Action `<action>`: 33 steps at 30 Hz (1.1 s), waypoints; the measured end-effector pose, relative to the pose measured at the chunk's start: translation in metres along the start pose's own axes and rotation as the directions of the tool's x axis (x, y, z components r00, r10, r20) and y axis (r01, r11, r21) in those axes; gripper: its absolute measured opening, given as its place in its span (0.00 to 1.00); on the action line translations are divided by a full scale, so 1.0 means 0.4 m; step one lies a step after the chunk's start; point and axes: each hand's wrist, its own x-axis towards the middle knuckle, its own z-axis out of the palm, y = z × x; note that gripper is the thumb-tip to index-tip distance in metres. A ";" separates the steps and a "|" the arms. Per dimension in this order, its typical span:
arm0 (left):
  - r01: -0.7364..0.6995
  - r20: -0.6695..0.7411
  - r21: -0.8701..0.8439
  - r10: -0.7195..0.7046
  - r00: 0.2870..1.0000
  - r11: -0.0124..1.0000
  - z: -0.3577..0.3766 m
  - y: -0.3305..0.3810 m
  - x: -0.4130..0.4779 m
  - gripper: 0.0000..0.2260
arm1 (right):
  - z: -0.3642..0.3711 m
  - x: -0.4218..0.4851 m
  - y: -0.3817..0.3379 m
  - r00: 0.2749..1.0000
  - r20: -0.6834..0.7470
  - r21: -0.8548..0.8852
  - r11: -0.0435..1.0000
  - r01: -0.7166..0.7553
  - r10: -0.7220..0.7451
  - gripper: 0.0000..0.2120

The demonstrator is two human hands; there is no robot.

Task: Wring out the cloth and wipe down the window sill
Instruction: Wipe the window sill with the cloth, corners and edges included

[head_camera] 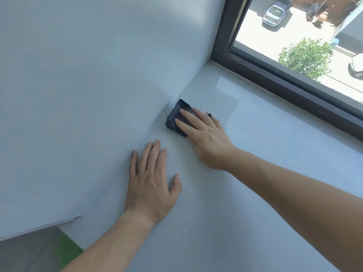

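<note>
Right hand (206,138) pressing cloth (176,118) on sill (255,154), touching wall (88,85).

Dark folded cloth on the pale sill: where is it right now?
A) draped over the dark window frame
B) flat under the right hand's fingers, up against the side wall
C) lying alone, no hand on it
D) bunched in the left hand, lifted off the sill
B: the dark folded cloth lies on the pale window sill pressed under the right hand beside the white side wall; the left hand rests flat, empty.
</note>
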 end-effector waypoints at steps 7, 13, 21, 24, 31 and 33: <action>0.019 0.040 -0.069 -0.016 0.999 0.997 -0.008 -0.011 -0.036 0.29 | -0.044 0.059 0.098 0.948 -0.066 0.037 0.951 -0.308 0.310 0.24; -0.052 0.065 -0.031 0.054 0.996 0.998 -0.002 -0.027 -0.103 0.30 | 0.027 -0.121 -0.065 1.000 0.002 0.020 1.000 0.014 -0.014 0.24; -0.057 0.058 -0.016 0.058 0.997 0.998 -0.001 -0.025 -0.101 0.31 | 0.003 -0.098 0.032 0.917 -0.145 0.045 0.928 -0.369 0.371 0.24; -0.062 0.041 -0.025 0.063 0.997 0.998 -0.002 -0.027 -0.098 0.30 | 0.054 -0.220 -0.097 0.995 -0.057 0.028 0.996 -0.083 0.084 0.27; -0.064 -0.004 -0.038 0.064 0.998 0.997 0.001 -0.025 -0.102 0.29 | -0.020 -0.162 0.062 0.902 -0.102 0.083 0.907 -0.413 0.420 0.24; -0.049 -0.022 -0.051 0.048 0.999 0.997 -0.005 -0.024 -0.105 0.27 | 0.015 -0.205 -0.011 0.943 -0.105 0.056 0.948 -0.312 0.316 0.24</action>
